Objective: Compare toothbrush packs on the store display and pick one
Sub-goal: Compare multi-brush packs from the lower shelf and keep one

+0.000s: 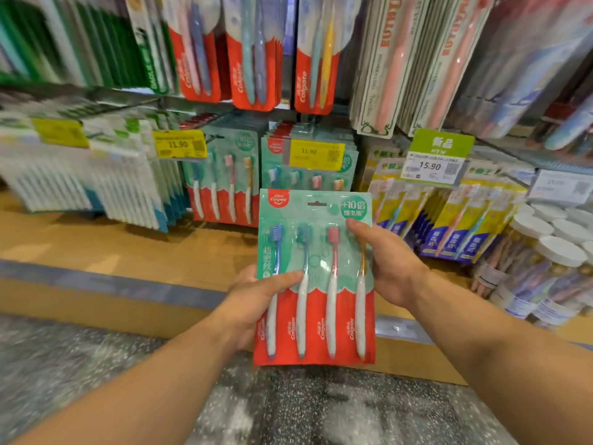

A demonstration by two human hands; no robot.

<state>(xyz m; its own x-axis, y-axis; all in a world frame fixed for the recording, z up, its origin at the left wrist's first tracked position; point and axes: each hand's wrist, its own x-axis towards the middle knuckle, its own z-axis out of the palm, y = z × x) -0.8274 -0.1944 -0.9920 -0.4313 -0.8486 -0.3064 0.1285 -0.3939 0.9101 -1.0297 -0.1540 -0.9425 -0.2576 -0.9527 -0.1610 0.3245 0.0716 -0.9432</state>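
Note:
I hold a mint-green and red Colgate toothbrush pack [317, 284] upright in front of the display, with several brushes behind clear plastic. My left hand [256, 303] grips its lower left edge, thumb across the front. My right hand [382, 261] grips the right edge, thumb near the top of the rightmost brush. Matching packs hang on pegs just behind, one stack [224, 184] to the left and another [316, 165] directly above the held pack.
Yellow price tags [178, 143] read 11.90; a green tag [433, 162] reads 15.90. Yellow-blue packs [449, 229] hang at right, white-lidded tubs [552, 248] beyond them. Red two-brush packs [253, 53] and cream packs [401, 59] hang above. A wooden shelf ledge [128, 252] runs below.

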